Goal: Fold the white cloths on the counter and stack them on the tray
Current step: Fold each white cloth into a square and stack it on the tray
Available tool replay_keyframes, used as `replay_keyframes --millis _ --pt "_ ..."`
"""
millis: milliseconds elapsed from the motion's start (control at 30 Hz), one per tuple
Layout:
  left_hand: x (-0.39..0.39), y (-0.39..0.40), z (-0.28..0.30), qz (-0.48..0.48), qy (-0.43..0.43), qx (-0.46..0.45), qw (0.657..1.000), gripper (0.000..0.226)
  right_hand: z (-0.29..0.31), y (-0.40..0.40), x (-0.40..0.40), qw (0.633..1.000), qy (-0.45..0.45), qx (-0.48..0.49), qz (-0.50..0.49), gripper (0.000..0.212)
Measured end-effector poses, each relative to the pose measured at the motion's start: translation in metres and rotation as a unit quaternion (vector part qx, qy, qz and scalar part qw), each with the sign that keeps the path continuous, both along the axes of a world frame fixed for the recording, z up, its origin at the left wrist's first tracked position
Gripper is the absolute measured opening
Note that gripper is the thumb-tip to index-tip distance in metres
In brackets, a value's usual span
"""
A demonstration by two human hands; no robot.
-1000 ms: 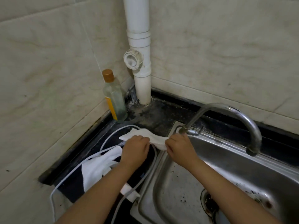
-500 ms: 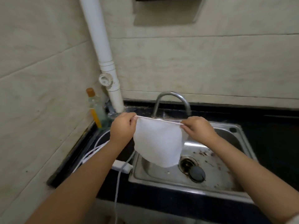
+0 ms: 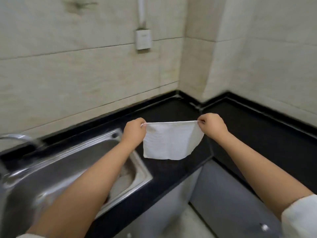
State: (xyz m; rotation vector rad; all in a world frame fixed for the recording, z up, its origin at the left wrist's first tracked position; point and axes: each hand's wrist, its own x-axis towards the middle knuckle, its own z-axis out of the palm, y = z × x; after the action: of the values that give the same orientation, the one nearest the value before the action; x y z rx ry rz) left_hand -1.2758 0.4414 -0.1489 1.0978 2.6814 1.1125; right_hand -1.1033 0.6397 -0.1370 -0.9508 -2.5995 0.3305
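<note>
Above the black counter [image 3: 171, 170], both hands' fingers [image 3: 201, 121] pinch the unmarked white cloth [image 3: 169, 140] taut.

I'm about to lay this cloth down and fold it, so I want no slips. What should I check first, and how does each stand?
1. Left hand pinches a top corner: ok.
2. Right hand pinches the other top corner: ok.
3. Cloth hangs flat, top edge taut: ok.
4. Bare counter beyond the cloth for laying it: ok.
5. Cloth hangs right of the sink: ok.
6. Tray within reach: cannot tell, none in view.
</note>
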Motion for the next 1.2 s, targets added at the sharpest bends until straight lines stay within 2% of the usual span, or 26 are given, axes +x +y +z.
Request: replay_keyframes --millis 167,300,367,467,533,633,733,800,867,933,1033,1133,1200 --pt "0.082 0.19 0.009 -0.146 0.039 0.031 0.988 0.02 0.014 0.133 0.124 0.982 0.098 0.041 -0.158 0.026" --pt "0.153 0.298 0.013 -0.228 0.07 0.072 0.969 0.019 0.01 0.194 0.225 0.964 0.121 0.109 -0.212 0.02" --pt "0.176 0.327 0.002 -0.27 0.077 0.068 0.957 0.018 -0.004 0.205 0.263 0.966 0.092 0.124 -0.209 0.016" --pt "0.187 0.348 -0.035 -0.35 0.095 -0.011 0.932 0.017 -0.043 0.207 0.303 0.983 -0.024 0.102 -0.152 0.013" --pt "0.187 0.352 -0.065 -0.432 0.095 -0.119 0.889 0.016 -0.073 0.197 0.316 0.985 -0.117 0.024 -0.124 0.013" --pt "0.187 0.351 -0.099 -0.538 0.082 -0.306 0.781 0.016 -0.116 0.174 0.323 0.962 -0.208 -0.153 -0.091 0.017" --pt "0.191 0.355 -0.121 -0.584 0.066 -0.454 0.669 0.02 -0.145 0.159 0.321 0.921 -0.241 -0.296 -0.081 0.019" --pt "0.19 0.366 -0.129 -0.587 0.015 -0.505 0.633 0.021 -0.152 0.162 0.322 0.899 -0.229 -0.358 -0.101 0.019" --pt "0.188 0.384 -0.131 -0.584 0.001 -0.49 0.647 0.02 -0.154 0.173 0.324 0.889 -0.193 -0.392 -0.137 0.018" --pt "0.184 0.405 -0.132 -0.578 0.025 -0.429 0.694 0.017 -0.155 0.189 0.324 0.89 -0.142 -0.388 -0.192 0.016" --pt "0.189 0.428 -0.136 -0.557 0.049 -0.341 0.756 0.017 -0.158 0.211 0.322 0.893 -0.078 -0.33 -0.297 0.016" --pt "0.198 0.444 -0.15 -0.538 0.036 -0.292 0.79 0.028 -0.17 0.225 0.317 0.873 -0.065 -0.3 -0.38 0.016" --pt "0.203 0.453 -0.166 -0.527 0.034 -0.276 0.803 0.027 -0.182 0.227 0.316 0.866 -0.068 -0.27 -0.415 0.017"
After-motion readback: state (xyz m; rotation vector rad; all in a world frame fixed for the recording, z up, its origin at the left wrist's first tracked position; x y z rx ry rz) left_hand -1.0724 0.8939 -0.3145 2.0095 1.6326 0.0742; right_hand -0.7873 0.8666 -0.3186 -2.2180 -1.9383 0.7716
